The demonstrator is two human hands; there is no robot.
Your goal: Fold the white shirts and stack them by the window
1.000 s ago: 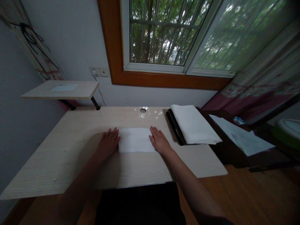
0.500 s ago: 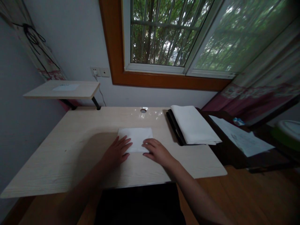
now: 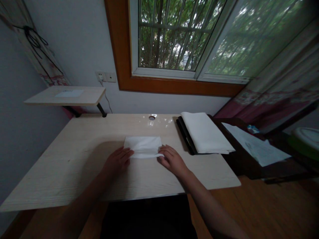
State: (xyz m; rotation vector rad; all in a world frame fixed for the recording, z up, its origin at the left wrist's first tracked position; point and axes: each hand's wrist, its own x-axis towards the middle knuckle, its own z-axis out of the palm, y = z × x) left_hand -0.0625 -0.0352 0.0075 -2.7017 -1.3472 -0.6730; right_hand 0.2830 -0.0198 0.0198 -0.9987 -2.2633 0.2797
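Observation:
A white folded cloth [image 3: 143, 144], thin and soft-looking, lies on the pale wooden desk [image 3: 154, 179] in front of me. Its near edge is lifted and rolled slightly, with creases across its face. At its near left corner my left hand [image 3: 118, 161] is closed, pinching the edge between thumb and fingers. My right hand [image 3: 171, 159] is closed too, gripping the near right corner, where a bit of the edge bulges out. Both thumbs are partly hidden by the fingers and the cloth.
To the right, a stack of white folded sheets [image 3: 206, 132] rests on a black folder [image 3: 184, 136]. A raised shelf [image 3: 87, 99] with a paper on it stands at the back left. Beyond the desk's right side, papers [image 3: 254, 144] lie on a dark table.
Both hands have gone from lying over the flat cloth to pinching its near corners. The near edge has come up and moved slightly away from me.

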